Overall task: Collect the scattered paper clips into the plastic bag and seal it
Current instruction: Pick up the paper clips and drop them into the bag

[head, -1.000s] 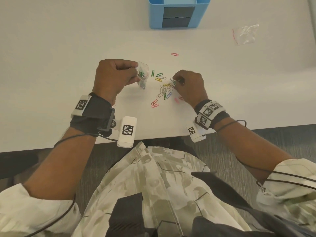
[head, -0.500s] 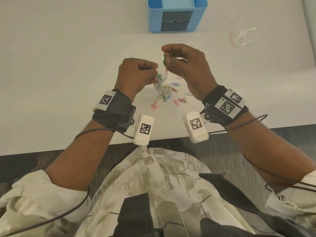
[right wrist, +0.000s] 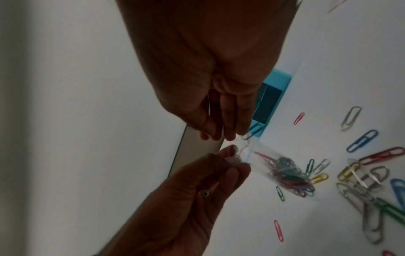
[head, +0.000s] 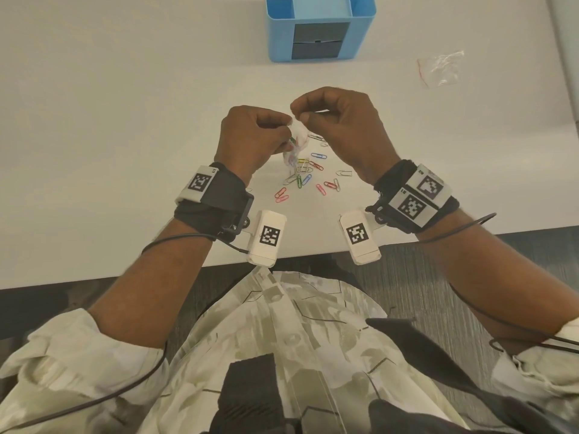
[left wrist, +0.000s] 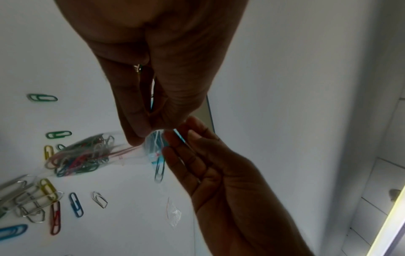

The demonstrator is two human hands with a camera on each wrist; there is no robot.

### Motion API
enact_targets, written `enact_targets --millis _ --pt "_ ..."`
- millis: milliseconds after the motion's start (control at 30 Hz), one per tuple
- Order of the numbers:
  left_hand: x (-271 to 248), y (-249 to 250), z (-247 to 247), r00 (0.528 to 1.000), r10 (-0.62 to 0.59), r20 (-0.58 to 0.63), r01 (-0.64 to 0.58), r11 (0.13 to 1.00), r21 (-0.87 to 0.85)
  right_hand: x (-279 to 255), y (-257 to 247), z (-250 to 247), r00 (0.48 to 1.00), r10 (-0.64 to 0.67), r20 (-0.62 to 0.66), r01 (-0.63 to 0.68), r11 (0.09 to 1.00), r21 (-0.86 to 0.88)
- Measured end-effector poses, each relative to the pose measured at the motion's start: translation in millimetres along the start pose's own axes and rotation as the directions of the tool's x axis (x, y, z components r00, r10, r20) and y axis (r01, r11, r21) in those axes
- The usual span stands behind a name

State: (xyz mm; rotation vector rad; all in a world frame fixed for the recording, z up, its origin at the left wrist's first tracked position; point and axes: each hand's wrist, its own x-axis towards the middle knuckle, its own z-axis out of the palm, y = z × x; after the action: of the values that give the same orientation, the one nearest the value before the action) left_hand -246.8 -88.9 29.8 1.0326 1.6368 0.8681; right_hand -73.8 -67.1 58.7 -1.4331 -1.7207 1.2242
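A small clear plastic bag (head: 296, 142) hangs above the white table, partly filled with coloured paper clips (left wrist: 81, 155). My left hand (head: 283, 130) pinches one side of its mouth between thumb and fingertips (left wrist: 140, 138). My right hand (head: 302, 115) is at the mouth from the other side and pinches a few clips (right wrist: 254, 131); a teal clip (left wrist: 158, 169) shows at the opening. Several loose clips (head: 308, 177) in red, blue, green, yellow and silver lie scattered on the table (head: 125, 151) under and in front of the bag.
A blue desk organiser (head: 319, 26) stands at the back of the table. A second, empty plastic bag (head: 440, 68) lies at the back right. The table's front edge (head: 125, 274) runs just behind my wrists.
My right hand picked clips off the table, rose and came to the bag's mouth. My left hand lifted the bag and shifted right to meet it.
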Motion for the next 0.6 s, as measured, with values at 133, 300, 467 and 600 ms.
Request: enact_targets --millis 133,300,467,600 --pt "0.7 -3.1 -1.5 1.0 -0.029 -0.008 0.029 0.999 -0.015 10.2 3.4 -7.2 0.999 0.038 -0.032 -0.033 0.987 0.157" --pt "1.7 -7.5 -6.0 0.998 -0.066 -0.021 0.064 0.995 -0.072 35.9 34.3 -17.6 0.977 0.168 -0.128 -0.143 0.972 0.187" --pt "-0.1 -10.6 -16.5 0.997 -0.061 -0.044 0.057 0.995 -0.087 52.9 74.9 -10.5 0.987 0.129 -0.097 -0.15 0.955 -0.257" --pt "-2.0 -16.0 -32.7 0.995 -0.072 -0.074 0.064 0.992 -0.11 63.6 93.6 3.0 0.996 0.065 0.056 -0.028 0.864 -0.503"
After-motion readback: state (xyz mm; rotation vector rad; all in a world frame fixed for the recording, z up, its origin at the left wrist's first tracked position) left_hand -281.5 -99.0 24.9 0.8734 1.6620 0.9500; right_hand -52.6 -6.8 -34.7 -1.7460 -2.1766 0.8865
